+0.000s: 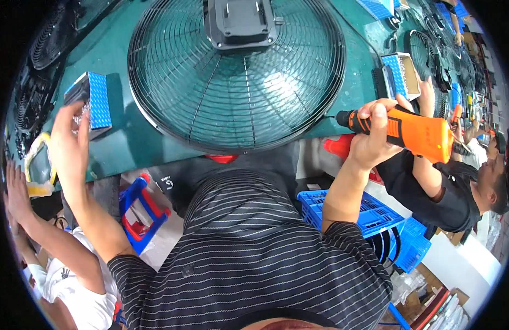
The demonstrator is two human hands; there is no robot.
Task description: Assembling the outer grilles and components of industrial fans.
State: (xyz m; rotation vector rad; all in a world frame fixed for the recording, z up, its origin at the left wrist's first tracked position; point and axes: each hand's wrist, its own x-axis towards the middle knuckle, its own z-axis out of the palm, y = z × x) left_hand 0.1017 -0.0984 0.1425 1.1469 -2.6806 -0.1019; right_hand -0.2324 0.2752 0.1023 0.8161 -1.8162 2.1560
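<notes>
A blue patterned box [102, 102] holding small shiny screws stands on the left of the green table. My left hand [72, 137] reaches into it, its fingers curled at the screws; what they pinch is too small to make out. My right hand [367, 144] is wrapped round an orange and black cordless screwdriver [422, 132], its tip pointing left toward the rim of a fan guard. That round black wire fan guard [232, 104] lies flat in front of me, with a black motor housing [241, 25] on its far part. The screwdriver's tip is beside the guard, seemingly apart from it.
Another blue box [400, 74] stands at the right, with more black fan guards [422, 47] beyond. A co-worker in black [452, 192] is at the right; another in white [73, 269] is at the left, near a yellow roll [40, 165]. Blue crates [370, 214] stand below the table.
</notes>
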